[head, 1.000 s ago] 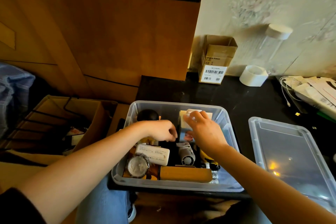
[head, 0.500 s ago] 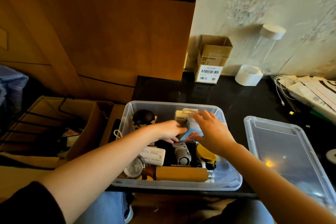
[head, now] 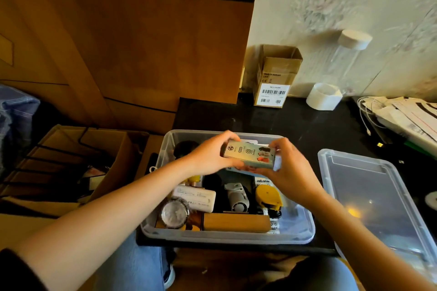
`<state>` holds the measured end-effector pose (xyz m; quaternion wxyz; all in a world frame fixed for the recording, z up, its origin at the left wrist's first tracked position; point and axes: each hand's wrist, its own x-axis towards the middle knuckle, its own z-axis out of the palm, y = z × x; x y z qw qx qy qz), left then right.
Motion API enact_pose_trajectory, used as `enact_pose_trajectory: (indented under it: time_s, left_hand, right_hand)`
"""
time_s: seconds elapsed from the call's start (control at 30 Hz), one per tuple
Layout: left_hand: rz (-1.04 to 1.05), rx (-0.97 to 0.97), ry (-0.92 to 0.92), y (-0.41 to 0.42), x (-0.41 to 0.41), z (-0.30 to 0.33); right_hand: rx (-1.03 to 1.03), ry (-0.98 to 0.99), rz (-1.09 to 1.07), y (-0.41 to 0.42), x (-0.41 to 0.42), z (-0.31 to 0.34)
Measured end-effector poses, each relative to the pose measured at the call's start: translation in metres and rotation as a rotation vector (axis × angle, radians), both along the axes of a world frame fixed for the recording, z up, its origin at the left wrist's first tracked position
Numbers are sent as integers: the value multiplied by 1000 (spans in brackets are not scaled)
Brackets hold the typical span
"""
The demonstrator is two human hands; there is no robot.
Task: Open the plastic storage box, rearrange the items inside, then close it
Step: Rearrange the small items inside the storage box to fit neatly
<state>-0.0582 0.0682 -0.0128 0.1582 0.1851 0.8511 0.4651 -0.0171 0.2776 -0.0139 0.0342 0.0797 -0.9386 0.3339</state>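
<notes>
Black tabletop [head: 295, 130], open clear box [head: 227, 238]

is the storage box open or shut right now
Open: the storage box has no cover, its contents show, and its clear lid lies flat on the black table beside it.

Lid [head: 369, 198] right of storage box [head: 305, 231], both on table [head: 295, 125]

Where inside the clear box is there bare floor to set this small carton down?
Bare floor shows in the clear plastic box's near-right corner, right of the yellow tape measure. The near-left, around the wristwatch and wooden block, is crowded.
</notes>
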Motion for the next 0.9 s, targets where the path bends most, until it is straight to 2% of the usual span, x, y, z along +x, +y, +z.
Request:
enact_pose_trajectory:
  time_s: [0.13, 0.3, 0.47, 0.7, 0.9]
  left_hand:
    - [29, -84, 216, -8, 3, 7]
    - [-58, -281, 404, 8, 9, 2]
    - [-147, -463, 437, 24, 5, -16]
    - [-91, -368, 384, 26, -1, -27]
    - [-155, -422, 388, 36, 0, -25]
  right_hand:
    - [116, -116, 47, -14, -1, -16]
    - [476, -147, 46, -32, -15, -30]
    - [733, -334, 157, -33, -15, -40]
    - [784, -410, 325, -36, -6, -52]
    - [838, -485, 429, -33, -4, -44]
